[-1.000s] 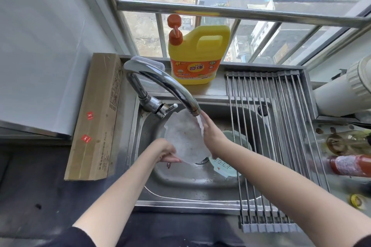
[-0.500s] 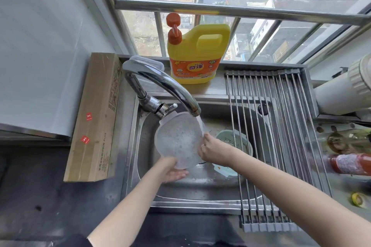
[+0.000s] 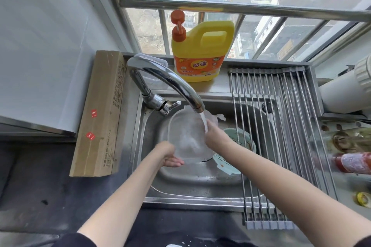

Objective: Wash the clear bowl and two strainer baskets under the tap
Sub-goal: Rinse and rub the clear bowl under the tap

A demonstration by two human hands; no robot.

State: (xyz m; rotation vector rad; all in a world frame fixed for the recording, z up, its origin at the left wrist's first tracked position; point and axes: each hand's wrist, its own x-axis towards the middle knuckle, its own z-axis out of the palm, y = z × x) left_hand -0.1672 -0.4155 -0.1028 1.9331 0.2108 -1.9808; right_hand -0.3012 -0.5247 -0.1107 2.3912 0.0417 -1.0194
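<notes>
The clear bowl (image 3: pixel 186 136) is tilted on edge over the steel sink (image 3: pixel 200 190), under the chrome tap (image 3: pixel 168 80). Water streams from the spout onto the bowl's right side and my right hand (image 3: pixel 215 136), which presses against the bowl's right edge. My left hand (image 3: pixel 168 156) cups the bowl from below at its lower left. A pale green strainer basket (image 3: pixel 239 140) lies in the sink to the right, partly hidden behind my right forearm. I cannot make out a second strainer basket.
A yellow detergent jug (image 3: pixel 200 54) stands on the ledge behind the tap. A roll-up metal drying rack (image 3: pixel 281 130) covers the sink's right side. A long cardboard box (image 3: pixel 100 114) lies left of the sink. Bottles (image 3: pixel 353 161) lie at the far right.
The bowl has been turned and tilted under the stream. My right hand slid up its right edge into the water; my left hand shifted beneath it.
</notes>
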